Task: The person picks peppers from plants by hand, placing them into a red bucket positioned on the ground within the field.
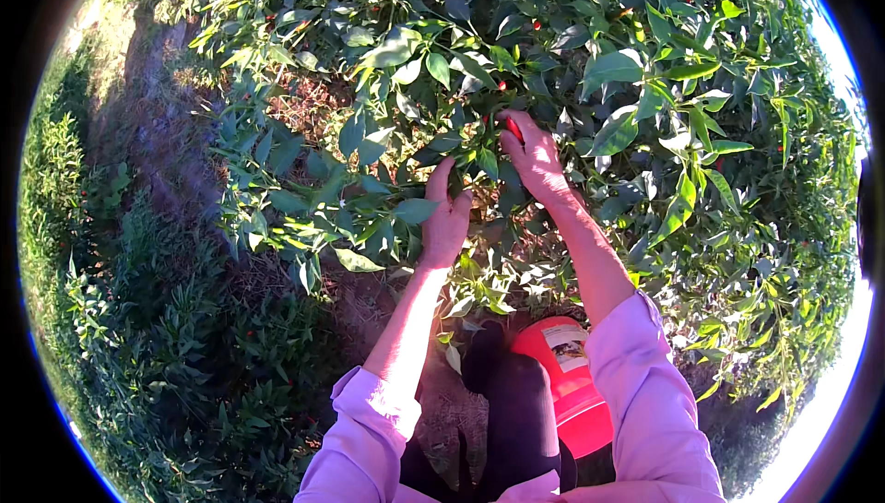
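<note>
Among the leaves of a chili pepper plant [415, 150], my right hand [534, 157] has its thumb and fingers closed around a red chili pepper [514, 129]. My left hand [444, 216] is lower and to the left, its thumb and index finger raised apart beside the stems and leaves; its other fingertips are partly hidden, and whether it pinches a stem I cannot tell. Another small red pepper [502, 85] shows just above my right hand.
A red plastic bucket [570, 385] with a label stands by my knee, partly behind my right sleeve. More pepper plants [733, 157] spread to the right and lower left [187, 365]. A strip of bare soil [159, 102] runs at the upper left.
</note>
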The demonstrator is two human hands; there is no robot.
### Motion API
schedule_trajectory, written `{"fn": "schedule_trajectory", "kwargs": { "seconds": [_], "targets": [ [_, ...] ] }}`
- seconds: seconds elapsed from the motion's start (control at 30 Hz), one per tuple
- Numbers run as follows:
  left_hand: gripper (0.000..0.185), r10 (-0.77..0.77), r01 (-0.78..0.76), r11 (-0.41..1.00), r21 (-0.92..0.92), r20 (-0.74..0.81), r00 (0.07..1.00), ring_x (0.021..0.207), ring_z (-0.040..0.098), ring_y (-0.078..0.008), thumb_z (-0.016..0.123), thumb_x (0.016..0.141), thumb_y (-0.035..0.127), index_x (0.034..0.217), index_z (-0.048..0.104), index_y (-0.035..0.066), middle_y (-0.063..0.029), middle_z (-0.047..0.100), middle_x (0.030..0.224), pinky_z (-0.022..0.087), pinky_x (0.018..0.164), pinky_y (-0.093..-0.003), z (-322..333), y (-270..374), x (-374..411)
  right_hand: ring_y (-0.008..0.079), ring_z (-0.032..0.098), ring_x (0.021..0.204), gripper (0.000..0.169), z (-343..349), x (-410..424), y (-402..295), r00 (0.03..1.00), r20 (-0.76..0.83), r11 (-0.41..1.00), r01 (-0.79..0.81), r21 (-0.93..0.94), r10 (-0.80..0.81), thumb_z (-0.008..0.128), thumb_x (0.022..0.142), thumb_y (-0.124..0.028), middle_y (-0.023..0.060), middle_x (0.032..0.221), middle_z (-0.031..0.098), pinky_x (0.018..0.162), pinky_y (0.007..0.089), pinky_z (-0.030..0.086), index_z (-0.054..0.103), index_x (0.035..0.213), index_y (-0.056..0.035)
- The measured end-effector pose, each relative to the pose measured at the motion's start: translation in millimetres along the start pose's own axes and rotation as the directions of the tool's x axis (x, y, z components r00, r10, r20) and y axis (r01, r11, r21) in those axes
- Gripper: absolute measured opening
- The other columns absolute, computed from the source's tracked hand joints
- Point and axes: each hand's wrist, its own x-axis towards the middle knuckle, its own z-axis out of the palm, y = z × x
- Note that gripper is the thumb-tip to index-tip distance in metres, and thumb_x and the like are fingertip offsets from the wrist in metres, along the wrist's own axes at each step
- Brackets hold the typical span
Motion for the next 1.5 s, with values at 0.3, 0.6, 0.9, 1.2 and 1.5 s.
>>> {"fn": "schedule_trajectory", "kwargs": {
  "seconds": [0.3,0.6,0.9,1.2,1.5],
  "targets": [
    [0.049,0.009,-0.006,0.997,-0.082,0.046,0.999,0.110,0.049,-0.0268,0.050,0.080,-0.006,0.127,0.044,0.000,-0.0170,0.048,0.122,0.037,0.095,-0.0308,-19.9,-34.1,-8.4,0.0193,0.057,0.065,0.027,20.2,-0.7,25.7,0.998,0.032,0.999,0.048,0.008,-0.048,0.056,0.085,-0.009,0.0111,0.076,0.061,0.061,0.0305,0.046,0.053,0.112,-0.0064],
    [0.047,0.051,-0.044,0.995,-0.090,0.082,0.995,0.111,0.050,-0.0251,0.050,0.079,-0.007,0.125,0.045,-0.001,-0.0164,0.049,0.121,0.038,0.095,-0.0312,-27.6,-49.0,-3.9,0.0411,0.058,0.075,0.020,21.0,11.9,13.7,0.970,0.241,0.941,0.104,-0.323,-0.025,0.058,0.080,-0.004,0.0194,0.079,0.060,0.063,0.0444,0.045,0.046,0.095,-0.0021],
    [0.044,0.111,-0.100,0.991,-0.086,0.129,0.985,0.101,0.050,-0.0105,0.048,0.084,-0.012,0.126,0.044,-0.001,-0.0063,0.053,0.113,0.040,0.087,-0.0225,-45.7,-77.2,4.6,0.0265,0.062,0.066,0.025,21.5,2.9,30.7,0.989,0.106,0.976,0.117,-0.181,-0.099,0.069,0.074,-0.009,0.0149,0.076,0.063,0.062,0.0353,0.047,0.059,0.096,-0.0022],
    [0.037,0.026,-0.009,0.991,-0.136,0.123,0.992,0.085,0.053,-0.0110,0.051,0.083,-0.006,0.119,0.049,0.000,-0.0071,0.057,0.101,0.044,0.077,-0.0247,-60.4,-83.7,8.0,0.0052,0.032,0.043,0.030,24.4,1.9,9.6,0.976,0.172,0.836,-0.207,0.509,0.137,0.051,0.092,-0.032,-0.0038,0.050,0.039,0.043,0.0222,0.023,0.060,0.088,-0.0034],
    [0.043,0.086,-0.041,0.958,-0.283,0.149,0.985,0.098,0.055,-0.0147,0.050,0.082,-0.008,0.124,0.045,0.001,-0.0097,0.055,0.110,0.044,0.084,-0.0271,-52.5,-96.6,0.0,0.0151,0.054,0.060,0.020,23.4,32.0,8.5,0.997,0.023,0.986,0.077,-0.145,-0.075,0.053,0.085,-0.017,0.0077,0.071,0.060,0.055,0.0297,0.043,0.059,0.099,-0.0049]
  ]
}}
